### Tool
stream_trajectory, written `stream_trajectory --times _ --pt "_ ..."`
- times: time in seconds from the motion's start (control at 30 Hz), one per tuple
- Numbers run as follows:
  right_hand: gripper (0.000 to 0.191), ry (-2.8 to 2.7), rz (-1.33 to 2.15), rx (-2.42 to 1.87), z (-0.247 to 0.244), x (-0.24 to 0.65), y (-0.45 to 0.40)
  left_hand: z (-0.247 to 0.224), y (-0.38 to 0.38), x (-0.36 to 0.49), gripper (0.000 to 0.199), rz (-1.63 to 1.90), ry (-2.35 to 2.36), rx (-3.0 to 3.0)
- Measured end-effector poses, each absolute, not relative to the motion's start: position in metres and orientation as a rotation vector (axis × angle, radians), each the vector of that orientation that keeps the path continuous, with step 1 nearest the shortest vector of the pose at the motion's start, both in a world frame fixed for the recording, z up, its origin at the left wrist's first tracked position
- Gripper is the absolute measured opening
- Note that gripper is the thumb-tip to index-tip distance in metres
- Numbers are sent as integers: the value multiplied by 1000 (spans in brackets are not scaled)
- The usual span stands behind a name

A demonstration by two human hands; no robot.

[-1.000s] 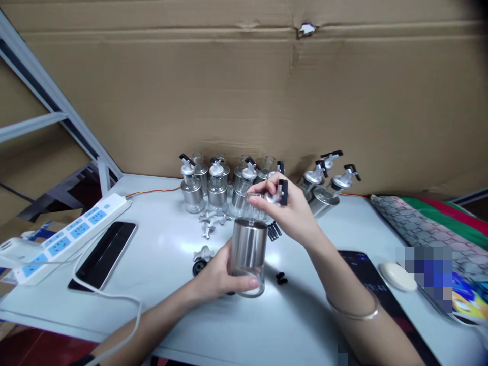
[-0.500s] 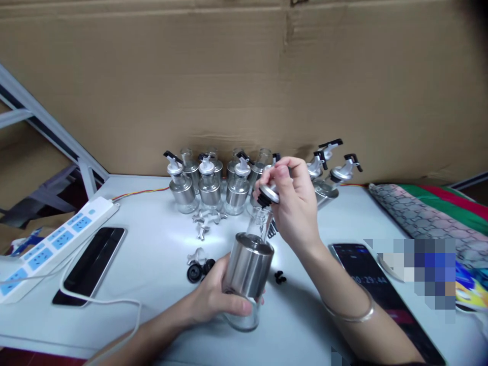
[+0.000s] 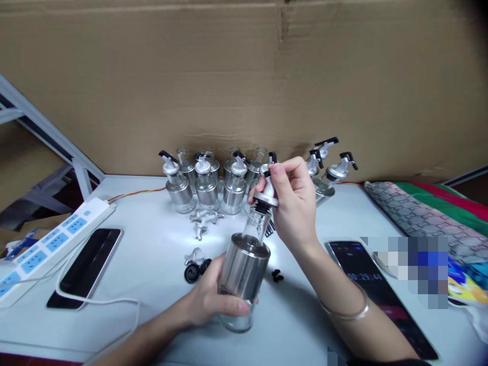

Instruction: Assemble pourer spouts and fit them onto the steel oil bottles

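My left hand (image 3: 213, 295) is wrapped round the lower part of a glass bottle (image 3: 246, 267) with a steel sleeve, which leans a little to the right. My right hand (image 3: 295, 198) pinches a silver pourer stopper (image 3: 267, 195) by its spout. The stopper's black ribbed plug sits at the mouth of the bottle's clear neck; how deep it is in, I cannot tell. Behind my hands stand several like bottles (image 3: 179, 193), some topped with pourers with black levers. Silver spout pieces (image 3: 200, 223) and black caps (image 3: 191, 273) lie left of the held bottle, small black parts (image 3: 277, 276) to its right.
A white power strip (image 3: 57, 244) and a dark phone (image 3: 87, 267) with a white cable lie at the left. On the right are a phone showing a timer (image 3: 362, 277) and a patterned cloth (image 3: 404, 213). Cardboard (image 3: 229, 76) closes off the back.
My right hand has brought the stopper down onto the bottle's mouth and turned it more upright. The left hand still holds the bottle. The whole view has shifted slightly.
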State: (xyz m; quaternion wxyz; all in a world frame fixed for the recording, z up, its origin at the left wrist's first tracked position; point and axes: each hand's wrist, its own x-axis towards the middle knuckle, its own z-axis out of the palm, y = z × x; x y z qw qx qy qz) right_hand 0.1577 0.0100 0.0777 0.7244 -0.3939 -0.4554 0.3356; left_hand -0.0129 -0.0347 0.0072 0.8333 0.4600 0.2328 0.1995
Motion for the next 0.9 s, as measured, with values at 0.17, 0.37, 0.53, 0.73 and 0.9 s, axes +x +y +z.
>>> stream_trajectory --times 0.17,0.37,0.53,0.73,0.9 --pt "20 -1016 770 -874 76 150 5 9 -37 -14 60 450 541 963" --pt "27 -1084 848 -862 66 129 -4 13 -33 -14 61 605 689 997" --pt "53 -1222 932 -822 57 116 -9 18 -31 -12 54 708 693 1094" --pt "44 -995 975 -811 54 110 -10 19 -36 -9 50 687 695 1053" --pt "42 -964 967 -829 52 112 -9 19 -37 -8 50 678 717 1071"
